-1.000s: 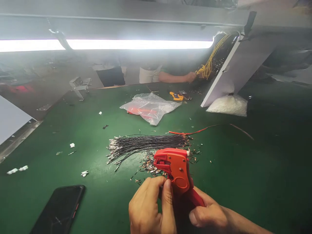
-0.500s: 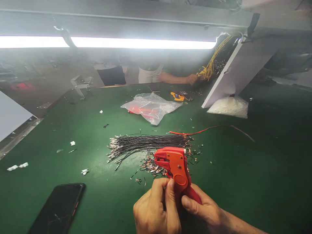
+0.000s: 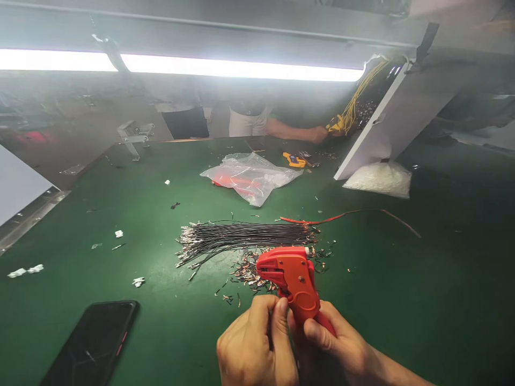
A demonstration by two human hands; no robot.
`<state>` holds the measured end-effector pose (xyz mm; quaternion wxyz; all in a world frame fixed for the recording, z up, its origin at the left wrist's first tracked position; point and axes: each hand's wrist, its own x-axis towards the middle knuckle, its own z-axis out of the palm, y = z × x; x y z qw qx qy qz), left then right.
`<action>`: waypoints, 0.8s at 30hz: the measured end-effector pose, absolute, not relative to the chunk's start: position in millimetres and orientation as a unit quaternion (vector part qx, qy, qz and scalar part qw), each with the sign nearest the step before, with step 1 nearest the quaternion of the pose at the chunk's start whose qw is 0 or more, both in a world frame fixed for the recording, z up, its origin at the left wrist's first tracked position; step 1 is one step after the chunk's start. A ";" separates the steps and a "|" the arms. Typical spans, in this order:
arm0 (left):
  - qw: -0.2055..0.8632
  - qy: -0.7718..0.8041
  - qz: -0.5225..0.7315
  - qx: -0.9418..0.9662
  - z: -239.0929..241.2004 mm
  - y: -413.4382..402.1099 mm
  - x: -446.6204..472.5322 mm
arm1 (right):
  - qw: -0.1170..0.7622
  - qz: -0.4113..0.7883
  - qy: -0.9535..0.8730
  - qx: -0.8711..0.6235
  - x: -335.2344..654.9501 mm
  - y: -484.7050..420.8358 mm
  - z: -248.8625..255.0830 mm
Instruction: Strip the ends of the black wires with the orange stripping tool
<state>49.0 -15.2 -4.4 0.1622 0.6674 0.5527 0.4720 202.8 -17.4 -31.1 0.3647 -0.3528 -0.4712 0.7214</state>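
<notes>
My right hand [image 3: 341, 343] is wrapped around the handle of a red and orange wire stripper [image 3: 295, 279], whose jaw end points left. Close against the tool's lower left side, my left hand [image 3: 257, 343] is closed with thumb and forefinger pinched together; what sits in the pinch is hidden or too small to make out. Beyond the stripper lies a bundle of black wires [image 3: 249, 235] with metal terminals at the left ends. Short black and copper-coloured wire scraps [image 3: 247, 271] are heaped between the bundle and my hands.
A black phone [image 3: 92, 343] lies front left. Behind the wires are a red wire [image 3: 333, 217], a clear plastic bag [image 3: 253, 177] and a yellow tool [image 3: 293, 160]. A slanted white panel [image 3: 374, 118] and a filled bag [image 3: 380, 179] stand right. Across the table, another person's hand [image 3: 317, 134] holds yellow wires.
The wire stripper has shifted slightly right and down, and its jaws look more closed. My left hand stays pinched beside it, nearly in place.
</notes>
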 end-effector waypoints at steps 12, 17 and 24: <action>0.121 0.558 0.468 0.675 -15.1 -9.7 49.0 | 0.374 0.736 -0.406 -0.393 198.6 -25.2 -48.9; 0.114 0.553 0.467 0.680 -16.7 -10.1 47.7 | 0.369 0.716 -0.434 -0.403 197.4 -22.8 -43.6; 0.077 0.513 0.467 0.717 -13.9 -8.0 47.0 | 0.435 0.703 -0.441 -0.350 203.2 -17.8 -26.7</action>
